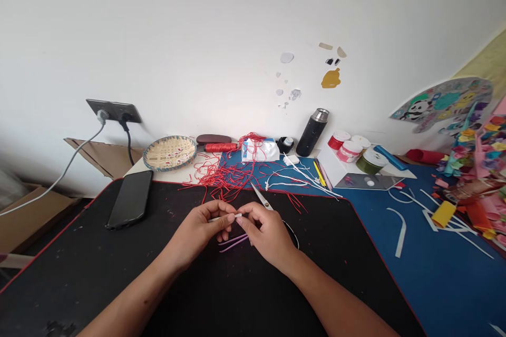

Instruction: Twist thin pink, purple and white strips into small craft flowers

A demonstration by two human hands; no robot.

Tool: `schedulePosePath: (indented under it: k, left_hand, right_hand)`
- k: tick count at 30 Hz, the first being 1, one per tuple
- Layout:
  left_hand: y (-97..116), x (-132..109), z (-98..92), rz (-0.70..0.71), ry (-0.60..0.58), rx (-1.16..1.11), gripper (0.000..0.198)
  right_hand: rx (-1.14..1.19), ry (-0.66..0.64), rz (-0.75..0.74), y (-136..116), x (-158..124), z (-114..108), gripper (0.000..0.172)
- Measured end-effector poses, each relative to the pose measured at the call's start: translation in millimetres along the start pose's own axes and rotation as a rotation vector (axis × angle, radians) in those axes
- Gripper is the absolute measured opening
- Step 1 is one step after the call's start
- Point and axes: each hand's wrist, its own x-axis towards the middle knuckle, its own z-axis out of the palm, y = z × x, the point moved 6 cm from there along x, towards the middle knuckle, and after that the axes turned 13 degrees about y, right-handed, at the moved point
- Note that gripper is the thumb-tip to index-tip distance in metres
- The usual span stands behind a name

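Note:
My left hand (196,231) pinches a thin white strip (223,218) between thumb and fingers, and my right hand (265,229) grips its far end over the black desk mat (221,295). Just below my hands lie several thin purple strips (233,243). Steel scissors (261,197) rest by my right hand, blades pointing away from me, with a black handle loop (293,234) partly hidden under my wrist. A tangle of red cord (225,176) lies past my fingertips.
A black phone (129,200) lies on the mat to the left. Along the wall stand a woven basket (169,152), a red thread spool (220,147) and a black thermos (312,129). On a blue mat (435,274) to the right lie white strips and colourful paper crafts.

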Motion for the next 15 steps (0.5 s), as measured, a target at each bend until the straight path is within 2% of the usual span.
schedulePosePath:
  k: [3,10,15]
  left_hand:
    - [2.0,-0.9,-0.3,0.018,-0.007,0.058,0.039]
    - [6.7,-3.5,-2.8,0.162,0.056,0.246,0.027]
    - [5.8,-3.0,-3.8,0.182,0.099,0.261,0.025]
  right_hand:
    - [0.008,0.003,-0.003,0.3,-0.3,0.1,0.018]
    - [0.026,0.005,-0.004,-0.3,0.8,-0.2,0.018]
    - [0.043,0.001,0.011,1.3,0.0,0.8,0.018]
